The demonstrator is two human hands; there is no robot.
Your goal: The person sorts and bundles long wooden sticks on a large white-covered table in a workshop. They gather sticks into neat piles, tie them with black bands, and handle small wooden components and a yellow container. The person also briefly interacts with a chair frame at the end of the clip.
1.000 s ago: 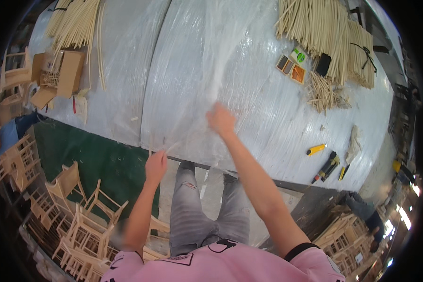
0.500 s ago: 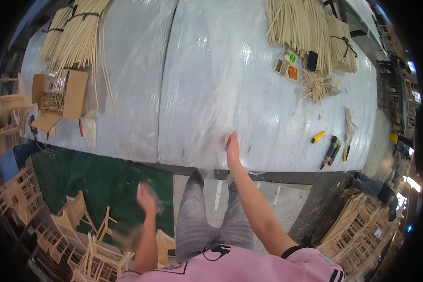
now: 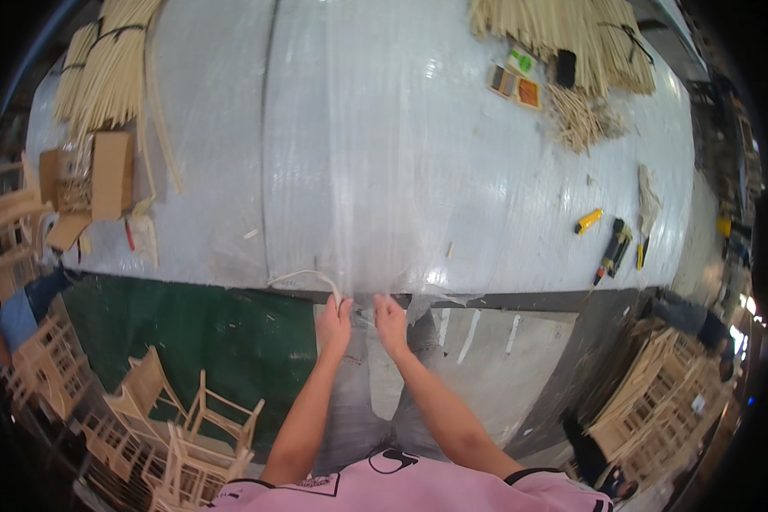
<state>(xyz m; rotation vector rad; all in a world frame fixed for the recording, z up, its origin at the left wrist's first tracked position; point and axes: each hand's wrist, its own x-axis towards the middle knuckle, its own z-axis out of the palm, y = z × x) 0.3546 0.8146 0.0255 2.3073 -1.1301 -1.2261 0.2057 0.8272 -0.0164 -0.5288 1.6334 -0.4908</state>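
Note:
At the near edge of the wrapped table (image 3: pixel 205 230), my two hands are close together. My left hand (image 3: pixel 336 322) is closed, and a thin pale strand (image 3: pixel 303 274) curves out of it to the left over the tabletop. Whether that strand is twisted film or something else I cannot tell. Beside it my right hand (image 3: pixel 390 322) is closed in a pinch on clear plastic film (image 3: pixel 435 300), which bunches along the edge. Some film also shows between the hands. The fingertips are partly hidden.
Bundles of pale sticks (image 3: pixel 119 72) and an open cardboard box (image 3: pixel 113 175) are at left. To the right lie a yellow tool (image 3: pixel 588 221), a power driver (image 3: pixel 613 251) and small boxes (image 3: pixel 527 93). Wooden chairs (image 3: pixel 200 444) stand at lower left, stacked frames (image 3: pixel 657 401) at lower right.
My left hand has come up and right from over the green floor to the table edge. My right hand has drawn back from the tabletop toward me. Both are now closed; the strand has appeared.

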